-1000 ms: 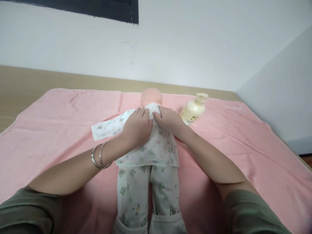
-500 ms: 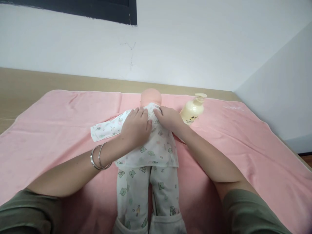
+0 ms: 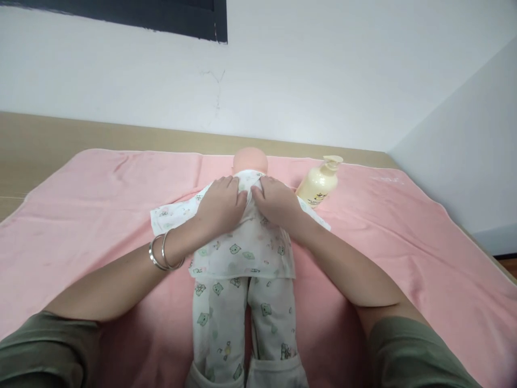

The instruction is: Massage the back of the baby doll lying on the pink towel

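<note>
A baby doll lies stretched out with its bald head at the far end. Its white shirt and matching trousers are printed with small green animals. My left hand rests flat on the upper left of the shirt, thumb apart from the fingers. On the upper right lies my right hand, also spread, its thumb toward the middle. Both thumbs are close together without touching. Neither hand grips the shirt visibly. The shirt's sleeves reach out to either side.
A pale yellow pump bottle stands just beyond my right hand. Beneath the doll a pink cloth covers a wooden surface, which meets a white wall at the back.
Both hands have shifted slightly to the left on the doll's shirt. More of the right sleeve now shows past my right wrist. The doll and bottle stay in place.
</note>
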`<state>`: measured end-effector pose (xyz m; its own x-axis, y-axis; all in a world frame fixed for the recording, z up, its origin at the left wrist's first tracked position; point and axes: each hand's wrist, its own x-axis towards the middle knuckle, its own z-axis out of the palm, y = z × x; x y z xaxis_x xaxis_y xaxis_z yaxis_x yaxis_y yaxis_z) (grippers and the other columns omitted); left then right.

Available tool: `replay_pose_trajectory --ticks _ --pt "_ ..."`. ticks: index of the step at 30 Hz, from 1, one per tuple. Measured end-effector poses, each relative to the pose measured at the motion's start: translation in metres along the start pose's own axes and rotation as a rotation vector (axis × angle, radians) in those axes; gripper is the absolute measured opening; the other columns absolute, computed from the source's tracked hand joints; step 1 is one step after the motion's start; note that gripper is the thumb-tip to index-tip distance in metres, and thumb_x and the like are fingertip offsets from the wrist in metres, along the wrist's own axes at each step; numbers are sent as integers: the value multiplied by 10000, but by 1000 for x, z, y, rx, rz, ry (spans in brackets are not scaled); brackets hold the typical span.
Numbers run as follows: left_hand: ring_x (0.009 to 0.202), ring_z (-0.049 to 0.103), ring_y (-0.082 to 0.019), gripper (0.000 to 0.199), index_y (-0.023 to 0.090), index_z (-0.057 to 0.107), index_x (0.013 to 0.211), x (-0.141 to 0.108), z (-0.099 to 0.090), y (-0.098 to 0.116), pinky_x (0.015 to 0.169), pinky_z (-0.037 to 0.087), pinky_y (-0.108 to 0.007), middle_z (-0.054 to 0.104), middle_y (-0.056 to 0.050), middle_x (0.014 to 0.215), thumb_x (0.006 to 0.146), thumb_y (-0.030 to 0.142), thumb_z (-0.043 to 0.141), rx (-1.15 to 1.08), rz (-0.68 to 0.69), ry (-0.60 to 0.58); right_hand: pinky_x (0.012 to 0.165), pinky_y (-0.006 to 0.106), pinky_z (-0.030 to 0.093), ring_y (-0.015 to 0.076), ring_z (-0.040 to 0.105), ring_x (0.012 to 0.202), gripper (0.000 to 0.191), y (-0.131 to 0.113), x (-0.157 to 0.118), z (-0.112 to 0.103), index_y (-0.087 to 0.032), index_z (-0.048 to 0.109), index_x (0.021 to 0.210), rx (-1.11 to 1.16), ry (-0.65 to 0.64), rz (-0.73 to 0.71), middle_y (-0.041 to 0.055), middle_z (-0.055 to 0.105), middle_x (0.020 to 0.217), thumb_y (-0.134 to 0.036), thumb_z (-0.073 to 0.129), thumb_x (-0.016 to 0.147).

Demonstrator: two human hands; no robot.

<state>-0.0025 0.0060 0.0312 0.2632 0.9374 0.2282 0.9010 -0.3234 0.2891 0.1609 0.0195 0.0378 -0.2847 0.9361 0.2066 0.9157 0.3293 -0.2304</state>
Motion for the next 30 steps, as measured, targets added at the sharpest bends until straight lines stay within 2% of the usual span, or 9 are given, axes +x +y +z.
replay_pose_trajectory --ticks 3,5,10,14,18,21,23,27,30 --pt "1356 496 -378 479 25 538 1301 -18 -2 16 1165 382 -522 572 -250 1400 977 292 309 95 64 37 749 317 468 236 662 867 466 13 15 -3 -176 664 930 72 -117 105 90 735 950 -436 297 1054" --pt "1388 473 -369 490 14 531 1318 -20 -5 19 1190 364 -505 553 -244 1430 976 281 302 89 68 17 836 346 488 263 663 965 479 13 14 -1 -143 674 978 35 -89 64 130 732 1016 -403 280 1058" --pt "1025 649 -292 347 142 615 1004 7 -5 -4 972 514 -443 698 -160 1080 958 279 300 -112 -71 -64 1131 480 402 358 542 1288 503 -13 -20 10 24 569 1305 -113 130 -188 266 609 1335 -307 300 1038" --pt "933 661 -260 375 187 606 949 21 2 -18 908 532 -424 712 -115 1020 990 339 266 -224 -110 -53 1217 485 333 347 421 1444 503 -26 -35 13 4 496 1417 -72 147 -260 255 494 1496 -271 332 1029" --pt "1084 630 -322 361 121 617 1033 3 4 -5 1019 491 -488 684 -184 1081 976 275 295 -52 0 19 1169 453 396 316 528 1326 414 -11 -14 6 -51 611 1243 41 88 -158 210 619 1352 -295 356 1027" --pt "1304 531 -355 441 41 561 1260 -14 3 10 1158 401 -515 607 -233 1329 984 273 308 50 71 76 1048 453 484 312 622 1144 412 5 7 0 -96 653 1120 118 -29 19 176 692 1184 -391 380 1029" --pt "1392 461 -352 463 29 523 1324 -16 3 14 1207 352 -508 540 -233 1441 979 258 317 35 69 88 1053 461 480 323 617 1157 468 10 13 -1 -85 657 1134 113 -60 64 188 689 1189 -436 363 1036" --pt "1126 610 -318 284 124 600 1036 0 1 4 1032 485 -479 670 -185 1159 928 230 361 -81 -20 23 1150 481 400 357 543 1285 492 -1 -2 6 2 622 1223 -27 37 -100 250 633 1294 -351 334 1038" --pt "892 619 -264 221 197 538 843 13 3 -7 885 514 -433 670 -112 923 925 253 339 -198 -80 2 1195 490 363 360 490 1365 512 -17 -24 11 26 543 1357 -76 134 -227 262 556 1420 -309 333 1031"
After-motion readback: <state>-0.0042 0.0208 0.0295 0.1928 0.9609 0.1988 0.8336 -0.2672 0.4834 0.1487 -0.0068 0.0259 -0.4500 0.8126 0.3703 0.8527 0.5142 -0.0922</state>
